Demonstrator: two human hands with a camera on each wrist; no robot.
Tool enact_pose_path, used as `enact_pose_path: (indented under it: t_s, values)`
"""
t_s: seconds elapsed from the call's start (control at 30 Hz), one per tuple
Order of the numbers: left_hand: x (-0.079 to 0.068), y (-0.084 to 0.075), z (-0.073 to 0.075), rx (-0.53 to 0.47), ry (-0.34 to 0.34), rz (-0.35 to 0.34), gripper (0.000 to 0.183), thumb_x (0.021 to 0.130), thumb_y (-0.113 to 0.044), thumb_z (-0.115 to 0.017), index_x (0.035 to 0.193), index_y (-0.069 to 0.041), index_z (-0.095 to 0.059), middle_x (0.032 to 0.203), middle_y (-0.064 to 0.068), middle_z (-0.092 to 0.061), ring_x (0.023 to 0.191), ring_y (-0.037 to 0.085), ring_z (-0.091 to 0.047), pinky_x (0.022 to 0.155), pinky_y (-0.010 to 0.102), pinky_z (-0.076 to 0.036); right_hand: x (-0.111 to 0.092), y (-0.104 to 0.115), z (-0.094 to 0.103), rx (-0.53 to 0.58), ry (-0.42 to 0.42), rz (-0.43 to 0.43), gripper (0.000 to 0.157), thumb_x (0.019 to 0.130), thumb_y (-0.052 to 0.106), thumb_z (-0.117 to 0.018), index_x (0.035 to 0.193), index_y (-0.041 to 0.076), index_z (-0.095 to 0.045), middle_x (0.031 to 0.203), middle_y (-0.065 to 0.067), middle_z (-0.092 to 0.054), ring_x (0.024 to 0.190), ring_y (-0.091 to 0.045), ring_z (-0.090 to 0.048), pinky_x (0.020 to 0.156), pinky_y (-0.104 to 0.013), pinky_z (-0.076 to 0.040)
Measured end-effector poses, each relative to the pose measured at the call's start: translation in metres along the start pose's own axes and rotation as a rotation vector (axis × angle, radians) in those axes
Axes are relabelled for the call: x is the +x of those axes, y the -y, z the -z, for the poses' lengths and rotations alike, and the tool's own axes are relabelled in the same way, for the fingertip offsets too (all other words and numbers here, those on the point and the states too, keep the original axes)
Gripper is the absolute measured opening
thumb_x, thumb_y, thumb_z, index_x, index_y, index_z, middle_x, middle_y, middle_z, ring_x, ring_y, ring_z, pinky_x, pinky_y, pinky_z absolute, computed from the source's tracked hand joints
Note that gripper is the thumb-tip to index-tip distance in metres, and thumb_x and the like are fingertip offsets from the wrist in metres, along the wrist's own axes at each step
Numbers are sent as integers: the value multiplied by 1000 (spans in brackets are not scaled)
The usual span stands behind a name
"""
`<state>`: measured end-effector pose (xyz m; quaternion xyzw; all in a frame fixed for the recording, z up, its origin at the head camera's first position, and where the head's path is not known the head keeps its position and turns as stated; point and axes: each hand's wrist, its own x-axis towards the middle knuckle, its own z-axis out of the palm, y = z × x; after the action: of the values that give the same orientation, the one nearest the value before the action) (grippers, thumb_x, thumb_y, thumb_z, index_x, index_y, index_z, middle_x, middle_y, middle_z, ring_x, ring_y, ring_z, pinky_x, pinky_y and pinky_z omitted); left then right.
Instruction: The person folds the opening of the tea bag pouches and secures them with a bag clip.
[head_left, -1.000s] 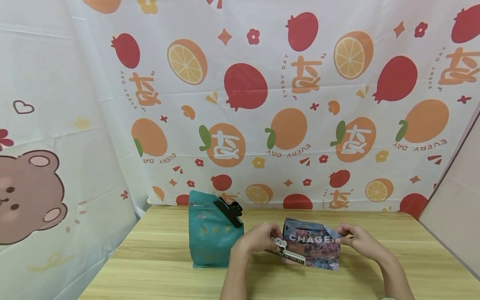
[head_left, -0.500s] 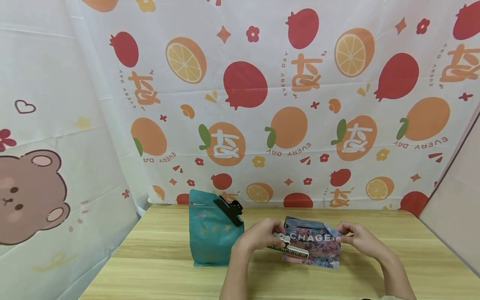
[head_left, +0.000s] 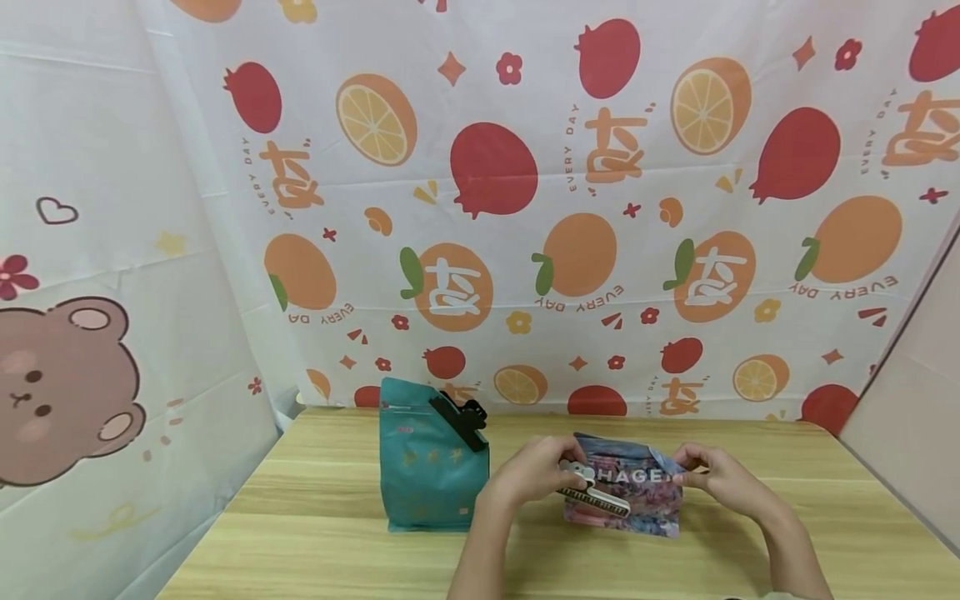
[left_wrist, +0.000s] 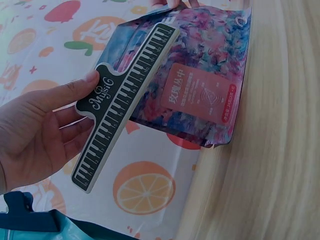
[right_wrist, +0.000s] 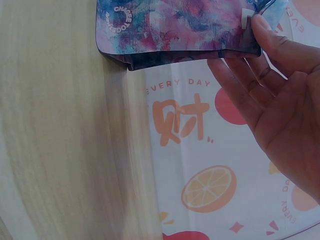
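Observation:
A pink-and-blue printed pouch (head_left: pixel 637 492) stands on the table, its top right corner folded over. My right hand (head_left: pixel 712 477) pinches that folded corner between thumb and fingers, as the right wrist view also shows. My left hand (head_left: pixel 536 473) grips a long bag clip (left_wrist: pixel 125 107) with a piano-key pattern and the word "Music", thumb on one face and fingers behind. The clip lies slantwise in front of the pouch's left part, overlapping it in the head view; its jaws look closed.
A teal pouch (head_left: pixel 431 467) stands to the left, close by my left forearm, with a black bag clip (head_left: pixel 459 421) across its folded top corner. Behind the wooden table (head_left: pixel 300 500) hangs a fruit-printed curtain (head_left: pixel 555 350).
My left hand has moved a little to the right with the piano-key clip, which now covers more of the pouch's left side. The right hand keeps its pinch at the corner.

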<state>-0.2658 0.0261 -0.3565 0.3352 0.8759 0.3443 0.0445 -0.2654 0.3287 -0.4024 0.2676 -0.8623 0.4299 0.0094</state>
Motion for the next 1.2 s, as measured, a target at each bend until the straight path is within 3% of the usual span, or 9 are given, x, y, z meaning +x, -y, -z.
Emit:
enact_pose_path:
  t_s: [0.4, 0.67, 0.9, 1.2]
  values:
    - [3, -8, -4, -32, -36, -41, 17, 82, -15, -70, 98, -8, -67, 85, -8, -61, 76, 1, -55, 66, 19, -46, -1, -3, -2, -7, -13, 23, 7, 87, 8, -61, 88, 1, -58, 81, 0, -58, 76, -11, -56, 63, -28, -48]
    - [5, -13, -3, -70, -98, -50, 18, 83, -14, -69, 100, -9, -66, 91, -6, -63, 79, 3, -58, 65, 18, -47, 0, -2, -3, 17, -18, 36, 6, 86, -2, -60, 87, 3, -59, 80, -2, -58, 74, -12, -55, 62, -27, -47]
    - [8, -21, -1, -21, -160, -53, 21, 83, -16, -69, 103, -10, -66, 96, -4, -62, 84, 5, -57, 67, 19, -47, -1, -4, -4, 2, -26, 44, 7, 85, -1, -61, 87, 5, -59, 79, 1, -58, 74, -11, -55, 62, -27, -47]
    - [9, -29, -4, 128, -259, -109, 23, 85, -21, -66, 105, -9, -64, 99, 0, -60, 91, 14, -54, 73, 18, -43, -2, -6, -4, -1, -30, 57, 5, 86, 1, -61, 86, 6, -59, 78, 2, -59, 73, -10, -55, 62, -27, -47]
